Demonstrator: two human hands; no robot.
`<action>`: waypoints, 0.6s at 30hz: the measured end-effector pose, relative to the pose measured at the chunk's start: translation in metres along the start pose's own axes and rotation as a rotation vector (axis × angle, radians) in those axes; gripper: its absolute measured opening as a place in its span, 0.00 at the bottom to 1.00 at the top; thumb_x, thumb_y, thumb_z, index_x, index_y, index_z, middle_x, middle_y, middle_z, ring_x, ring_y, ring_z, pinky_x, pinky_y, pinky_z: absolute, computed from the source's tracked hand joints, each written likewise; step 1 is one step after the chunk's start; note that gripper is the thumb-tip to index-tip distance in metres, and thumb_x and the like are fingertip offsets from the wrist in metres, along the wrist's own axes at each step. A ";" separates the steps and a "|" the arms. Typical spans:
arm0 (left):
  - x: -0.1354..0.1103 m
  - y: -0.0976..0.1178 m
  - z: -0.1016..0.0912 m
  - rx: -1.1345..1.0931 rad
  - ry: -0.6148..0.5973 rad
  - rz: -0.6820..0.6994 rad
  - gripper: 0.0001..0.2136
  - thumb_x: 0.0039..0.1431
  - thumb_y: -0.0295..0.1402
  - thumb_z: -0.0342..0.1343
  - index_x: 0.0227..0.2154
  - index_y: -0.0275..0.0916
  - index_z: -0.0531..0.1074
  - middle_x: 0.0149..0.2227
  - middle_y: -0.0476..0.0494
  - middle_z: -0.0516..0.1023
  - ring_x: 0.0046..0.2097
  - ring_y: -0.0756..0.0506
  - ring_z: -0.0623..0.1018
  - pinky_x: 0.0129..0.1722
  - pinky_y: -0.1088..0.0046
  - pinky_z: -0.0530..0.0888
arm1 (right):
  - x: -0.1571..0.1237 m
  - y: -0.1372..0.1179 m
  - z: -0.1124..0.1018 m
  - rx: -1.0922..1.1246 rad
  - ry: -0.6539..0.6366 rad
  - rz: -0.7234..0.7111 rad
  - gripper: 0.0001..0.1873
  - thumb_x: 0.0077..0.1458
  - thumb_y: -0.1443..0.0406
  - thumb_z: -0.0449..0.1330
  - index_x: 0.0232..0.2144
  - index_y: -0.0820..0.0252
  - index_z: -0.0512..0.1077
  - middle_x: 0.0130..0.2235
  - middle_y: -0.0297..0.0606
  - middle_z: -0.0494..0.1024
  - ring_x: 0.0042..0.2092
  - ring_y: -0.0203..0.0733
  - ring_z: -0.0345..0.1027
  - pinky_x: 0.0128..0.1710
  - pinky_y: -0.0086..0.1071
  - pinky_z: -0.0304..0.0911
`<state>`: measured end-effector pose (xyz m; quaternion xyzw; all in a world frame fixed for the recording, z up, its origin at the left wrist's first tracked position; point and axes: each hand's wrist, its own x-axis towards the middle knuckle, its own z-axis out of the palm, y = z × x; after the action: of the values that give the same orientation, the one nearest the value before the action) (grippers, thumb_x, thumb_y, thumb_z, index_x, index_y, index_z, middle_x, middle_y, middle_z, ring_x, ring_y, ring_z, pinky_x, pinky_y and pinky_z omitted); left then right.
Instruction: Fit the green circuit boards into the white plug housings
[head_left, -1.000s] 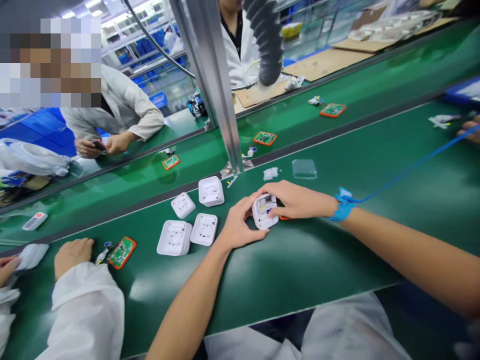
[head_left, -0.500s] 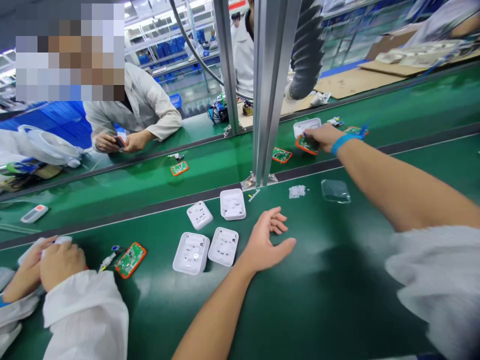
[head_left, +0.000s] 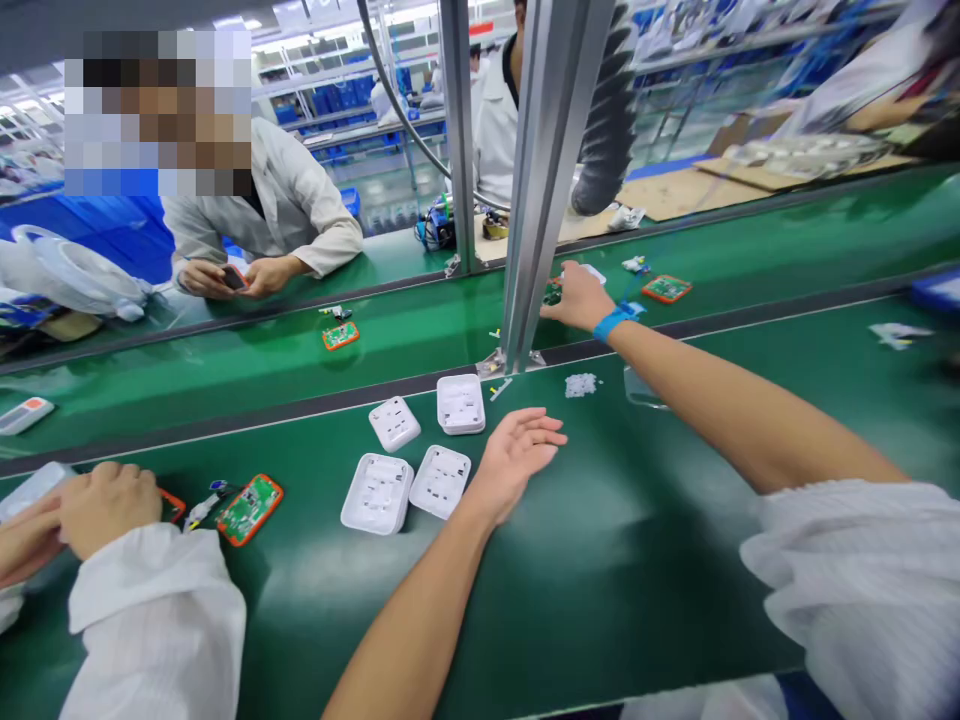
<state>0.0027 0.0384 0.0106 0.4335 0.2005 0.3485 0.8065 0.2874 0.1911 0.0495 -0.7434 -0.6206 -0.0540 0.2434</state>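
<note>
My right hand (head_left: 579, 296) reaches across to the far belt beside the aluminium post (head_left: 541, 180). Its fingers curl down on a green circuit board (head_left: 552, 293), which the post partly hides. A white housing (head_left: 595, 271) peeks out just behind that hand, and a blue strap (head_left: 611, 323) circles the wrist. My left hand (head_left: 519, 448) lies open on the near green belt (head_left: 570, 560) with nothing in it. Just left of it lie several white plastic housings (head_left: 440, 481) (head_left: 460, 403) (head_left: 394, 423) (head_left: 375, 493).
A small pile of white bits (head_left: 581, 384) and a clear plastic piece (head_left: 639, 391) lie near the post. Orange-edged boards (head_left: 666, 288) (head_left: 340, 335) (head_left: 250, 508) lie on the belts. A co-worker's hands (head_left: 97, 503) work at left. Across the belt, a person holds a phone (head_left: 233, 278).
My right hand left the housing it held with my left, reached to the far belt, then slid left towards the post. My left hand let go and now lies open.
</note>
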 end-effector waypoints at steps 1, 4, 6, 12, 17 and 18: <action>0.000 0.001 0.001 -0.039 0.001 -0.001 0.26 0.49 0.36 0.73 0.51 0.39 0.73 0.50 0.39 0.79 0.49 0.44 0.79 0.54 0.63 0.72 | -0.009 -0.004 -0.015 -0.052 0.022 0.030 0.41 0.48 0.58 0.72 0.57 0.75 0.61 0.49 0.60 0.72 0.50 0.62 0.66 0.50 0.48 0.63; 0.001 0.001 0.005 -0.113 -0.011 -0.012 0.25 0.49 0.36 0.72 0.51 0.39 0.75 0.53 0.37 0.80 0.52 0.42 0.80 0.56 0.61 0.72 | -0.047 -0.020 -0.061 -0.162 0.100 0.001 0.44 0.51 0.58 0.67 0.62 0.76 0.57 0.54 0.64 0.69 0.55 0.69 0.62 0.56 0.56 0.59; -0.001 0.000 0.009 -0.119 -0.047 -0.026 0.23 0.50 0.37 0.71 0.50 0.39 0.78 0.56 0.35 0.79 0.56 0.39 0.80 0.58 0.59 0.72 | -0.080 -0.032 -0.087 -0.193 0.149 -0.041 0.43 0.53 0.57 0.65 0.64 0.74 0.56 0.55 0.64 0.68 0.56 0.71 0.61 0.57 0.59 0.58; -0.010 -0.005 0.026 -0.173 -0.167 -0.097 0.21 0.53 0.39 0.69 0.50 0.39 0.79 0.63 0.35 0.75 0.64 0.34 0.75 0.64 0.56 0.68 | -0.176 -0.061 -0.113 -0.088 0.218 -0.103 0.38 0.56 0.54 0.63 0.64 0.66 0.61 0.49 0.54 0.67 0.55 0.64 0.63 0.57 0.56 0.62; -0.010 -0.011 0.034 -0.322 0.067 -0.047 0.24 0.53 0.35 0.70 0.52 0.37 0.73 0.61 0.32 0.75 0.63 0.37 0.76 0.65 0.59 0.67 | -0.239 -0.067 -0.076 0.166 0.159 0.057 0.28 0.51 0.52 0.66 0.50 0.60 0.71 0.47 0.47 0.64 0.50 0.55 0.67 0.53 0.49 0.68; -0.009 -0.012 0.035 -0.323 0.112 -0.041 0.25 0.51 0.33 0.71 0.51 0.36 0.71 0.57 0.32 0.79 0.60 0.38 0.78 0.64 0.60 0.68 | -0.250 -0.070 -0.068 0.203 0.132 0.095 0.27 0.51 0.51 0.66 0.48 0.60 0.70 0.47 0.47 0.64 0.50 0.55 0.67 0.53 0.49 0.69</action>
<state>0.0227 0.0075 0.0196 0.2739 0.1952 0.3831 0.8603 0.1802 -0.0545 0.0344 -0.7383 -0.5696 -0.0279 0.3601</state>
